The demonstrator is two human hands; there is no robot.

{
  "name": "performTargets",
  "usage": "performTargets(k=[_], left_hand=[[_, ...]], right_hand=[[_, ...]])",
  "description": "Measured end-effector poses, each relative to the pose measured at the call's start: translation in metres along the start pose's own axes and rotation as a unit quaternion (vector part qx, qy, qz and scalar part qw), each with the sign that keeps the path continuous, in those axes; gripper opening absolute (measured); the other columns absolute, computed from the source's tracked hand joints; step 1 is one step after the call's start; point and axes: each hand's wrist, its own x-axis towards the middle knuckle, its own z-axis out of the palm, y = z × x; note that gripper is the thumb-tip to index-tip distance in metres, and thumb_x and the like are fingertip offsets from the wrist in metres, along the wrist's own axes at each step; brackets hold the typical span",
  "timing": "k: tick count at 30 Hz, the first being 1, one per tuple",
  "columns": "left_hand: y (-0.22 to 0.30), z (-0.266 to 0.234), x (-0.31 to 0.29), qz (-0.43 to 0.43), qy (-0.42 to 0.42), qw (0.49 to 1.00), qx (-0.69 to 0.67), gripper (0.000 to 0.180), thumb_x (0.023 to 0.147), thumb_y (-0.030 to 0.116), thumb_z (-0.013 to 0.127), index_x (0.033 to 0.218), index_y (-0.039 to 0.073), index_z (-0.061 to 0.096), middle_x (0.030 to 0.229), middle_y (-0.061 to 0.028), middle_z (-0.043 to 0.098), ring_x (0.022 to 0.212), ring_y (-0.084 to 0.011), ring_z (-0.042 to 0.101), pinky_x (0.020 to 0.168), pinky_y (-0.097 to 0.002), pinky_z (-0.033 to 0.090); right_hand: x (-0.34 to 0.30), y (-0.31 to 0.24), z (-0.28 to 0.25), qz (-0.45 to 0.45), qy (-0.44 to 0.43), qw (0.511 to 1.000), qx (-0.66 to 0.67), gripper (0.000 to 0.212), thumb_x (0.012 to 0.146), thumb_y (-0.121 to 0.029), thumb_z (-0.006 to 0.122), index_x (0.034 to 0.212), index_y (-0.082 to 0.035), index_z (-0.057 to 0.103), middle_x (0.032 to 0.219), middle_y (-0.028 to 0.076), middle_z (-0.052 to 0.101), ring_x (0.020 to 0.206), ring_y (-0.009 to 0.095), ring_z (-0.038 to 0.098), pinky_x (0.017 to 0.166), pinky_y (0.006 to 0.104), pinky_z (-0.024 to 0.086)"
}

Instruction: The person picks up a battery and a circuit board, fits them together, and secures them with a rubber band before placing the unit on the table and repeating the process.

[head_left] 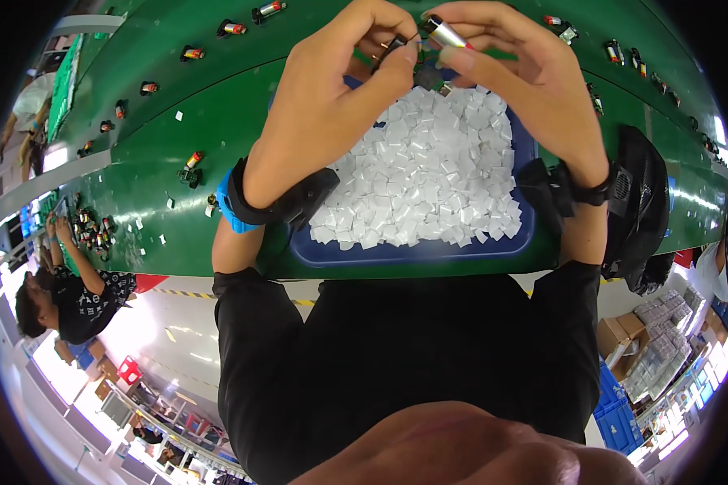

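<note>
My left hand point(319, 101) pinches a small black part point(390, 52) with thin wires between thumb and fingers. In my right hand point(542, 85) is a small silver cylindrical battery point(446, 34) with a black end and a red end, held between thumb and fingers. The two hands are close together, and fine wires seem to run between the pieces. A dark piece point(429, 77) hangs just below them, partly hidden. Underneath lies a heap of small white square pieces point(429, 170) in a blue tray point(356, 255).
Several similar battery assemblies point(192, 160) lie spaced over the green table point(234, 97). A black bag point(637, 206) rests at its right edge. At far left, a co-worker point(73, 295) sits by a cluster of assemblies point(93, 233). Boxes point(623, 335) stand behind on the right.
</note>
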Motion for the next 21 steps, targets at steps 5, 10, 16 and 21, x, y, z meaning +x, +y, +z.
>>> performTargets(k=[5,10,16,21], left_hand=[[-0.006,0.000,-0.004,-0.063,-0.043,0.996,0.048,0.015,0.098,0.012,0.051,0.103,-0.001,0.057,0.102,-0.0070,0.060,0.083,-0.0129,0.057,0.071,-0.0286,0.053],[-0.016,0.002,0.006,-0.058,-0.082,0.988,-0.115,0.023,0.101,0.017,0.043,0.103,-0.002,0.057,0.108,-0.0088,0.060,0.090,-0.0167,0.057,0.077,-0.0315,0.051],[-0.038,-0.014,0.010,-0.134,-0.101,0.887,-0.430,0.021,0.099,0.011,0.054,0.111,-0.005,0.060,0.107,-0.0120,0.064,0.091,-0.0186,0.061,0.075,-0.0317,0.054],[-0.001,-0.005,0.012,-0.137,-0.036,0.940,-0.309,0.019,0.097,0.000,0.056,0.116,-0.001,0.055,0.103,-0.0030,0.060,0.082,-0.0056,0.054,0.069,-0.0203,0.046]], right_hand=[[0.000,0.015,0.003,-0.170,0.014,0.980,-0.106,0.021,0.086,0.000,0.075,0.104,0.000,0.066,0.105,0.006,0.068,0.093,0.009,0.062,0.077,0.0253,0.052],[-0.004,0.006,-0.012,-0.288,0.003,0.926,-0.245,0.020,0.079,0.002,0.078,0.095,-0.003,0.067,0.098,0.006,0.070,0.085,0.016,0.063,0.077,0.0296,0.049],[0.071,0.049,0.014,-0.786,-0.040,0.617,0.004,0.020,0.073,0.002,0.081,0.085,-0.006,0.067,0.091,0.004,0.072,0.081,0.023,0.058,0.075,0.0328,0.044],[-0.005,0.006,-0.001,-0.341,0.010,0.869,-0.359,0.018,0.074,0.000,0.081,0.086,-0.006,0.069,0.094,0.003,0.073,0.082,0.022,0.056,0.074,0.0324,0.044]])
